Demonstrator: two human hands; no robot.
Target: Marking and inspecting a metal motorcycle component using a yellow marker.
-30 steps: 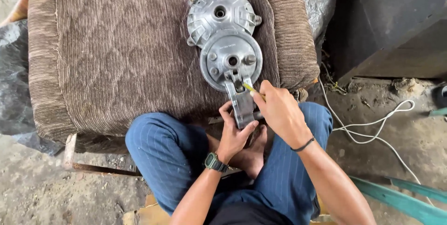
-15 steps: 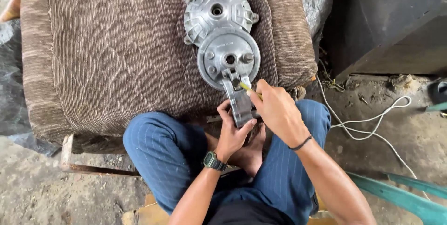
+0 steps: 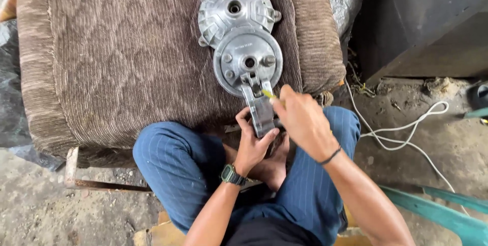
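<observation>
Two round grey metal hub parts lie on a brown cushion (image 3: 112, 58): a ribbed drum (image 3: 235, 13) at the back and a flat brake plate (image 3: 247, 60) overlapping its near side. A metal arm (image 3: 259, 109) runs from the plate toward me. My left hand (image 3: 254, 143), with a wristwatch, grips the near end of that arm from below. My right hand (image 3: 302, 124), with a dark wristband, pinches a thin yellow-green tool (image 3: 268, 94) whose tip touches the arm close to the plate.
The cushion rests on a low frame over a dirt floor. My knees in blue trousers (image 3: 178, 167) sit against its front edge. A white cable (image 3: 406, 129) loops on the ground at right, beside a dark box (image 3: 427, 22) and a teal bar (image 3: 447, 210).
Both hands stay on the arm and the tool. Their hold looks the same; only the camera view has shifted slightly.
</observation>
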